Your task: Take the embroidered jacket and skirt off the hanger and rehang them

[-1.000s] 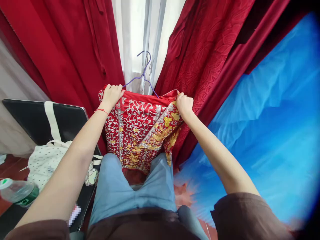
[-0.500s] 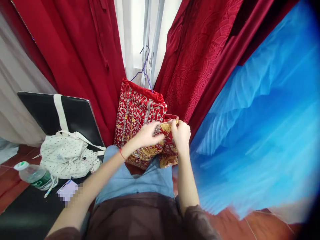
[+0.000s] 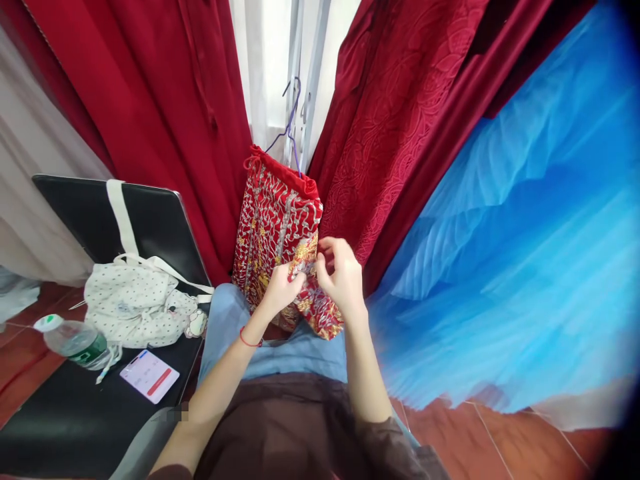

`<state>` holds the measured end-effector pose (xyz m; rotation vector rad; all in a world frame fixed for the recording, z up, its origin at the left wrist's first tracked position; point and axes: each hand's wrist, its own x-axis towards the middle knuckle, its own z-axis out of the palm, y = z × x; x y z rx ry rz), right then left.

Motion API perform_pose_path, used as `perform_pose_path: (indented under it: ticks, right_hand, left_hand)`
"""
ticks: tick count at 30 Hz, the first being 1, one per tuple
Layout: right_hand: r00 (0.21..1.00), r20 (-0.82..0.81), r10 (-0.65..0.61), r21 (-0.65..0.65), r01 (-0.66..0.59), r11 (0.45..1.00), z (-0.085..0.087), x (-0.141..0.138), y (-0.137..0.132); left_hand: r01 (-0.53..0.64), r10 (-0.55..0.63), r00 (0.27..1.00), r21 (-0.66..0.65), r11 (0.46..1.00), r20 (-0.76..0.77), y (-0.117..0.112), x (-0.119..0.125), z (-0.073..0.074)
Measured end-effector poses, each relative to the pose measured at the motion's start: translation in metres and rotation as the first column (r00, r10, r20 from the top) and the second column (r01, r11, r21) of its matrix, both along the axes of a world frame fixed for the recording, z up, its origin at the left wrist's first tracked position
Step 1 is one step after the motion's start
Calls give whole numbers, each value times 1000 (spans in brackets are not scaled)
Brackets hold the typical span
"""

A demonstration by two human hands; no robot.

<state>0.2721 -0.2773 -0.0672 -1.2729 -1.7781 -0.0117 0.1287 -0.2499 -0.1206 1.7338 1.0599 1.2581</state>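
A red skirt (image 3: 270,220) with silver and gold embroidery hangs from a purple hanger (image 3: 291,127), its lower part by my knees. My left hand (image 3: 285,290) is closed on the folded lower edge of the skirt, thumb on top. Just right of that gold-trimmed edge, my right hand (image 3: 343,273) is held up with thumb and forefinger curled together in a pinch. Whatever lies between those fingertips is too small to make out. A loose fold of the skirt droops below both hands, above my lap.
To my left, a black chair (image 3: 60,413) bears a dotted white bag (image 3: 135,303), a water bottle (image 3: 75,343) and a phone (image 3: 150,377) with a lit screen. Red curtains (image 3: 165,133) flank the skirt. Blue pleated fabric (image 3: 525,267) spreads at the right.
Both hands have shifted slightly left with the skirt's edge. My left hand has closed on the fabric. My right hand, earlier on the edge, is now beside it. The phone shows fully.
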Motion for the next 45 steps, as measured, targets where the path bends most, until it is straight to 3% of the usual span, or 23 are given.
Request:
perform_pose_path:
  ticks: [3, 6, 10, 15, 18, 23, 29, 33, 37, 40, 42, 45]
  right_hand:
    - [970, 243, 28, 98, -53, 994, 5, 11, 9]
    - [906, 404, 129, 56, -165, 985, 11, 24, 14]
    - [881, 433, 190, -33, -195, 980, 10, 39, 19]
    - [882, 440, 170, -159, -109, 981, -2, 39, 32]
    - [906, 373, 201, -196, -135, 971, -4, 31, 37]
    - [935, 133, 329, -226, -294, 929, -3, 23, 36]
    - [975, 68, 213, -223, -194, 955, -2, 27, 45]
    - [978, -101, 183, -141, -196, 970, -3, 26, 65]
    - [923, -360, 138, -140, -199, 970, -4, 27, 88]
    - [786, -616, 47, -141, -169, 975, -1, 31, 102]
    - [737, -676, -15, -184, -149, 972, 2, 34, 109]
    - [750, -660, -47, -316, -221, 922, 3, 36, 119]
  left_hand:
    - [77, -78, 993, -17, 997, -92, -5, -13, 6]
    - [213, -215, 961, -35, 977, -176, -7, -29, 11]
    - [324, -341, 909, -107, 940, -241, -9, -50, 13]
    - [353, -370, 881, -112, 929, -293, -12, -56, 16]
    - [358, -372, 874, -102, 928, -313, -15, -49, 16]
    - [296, -304, 887, -76, 952, -347, -15, -36, 8]
    - [233, -226, 914, -19, 972, -336, -3, -24, 7]
    - [209, -199, 932, 0, 978, -304, 13, -21, 16]
    - [193, -178, 941, 27, 981, -287, 31, -6, 20]
    - [114, -96, 950, 42, 993, -298, 46, 13, 20]
    - [50, -32, 956, 55, 997, -290, 56, 26, 19]
    - [17, 9, 955, 85, 996, -297, 68, 41, 18]
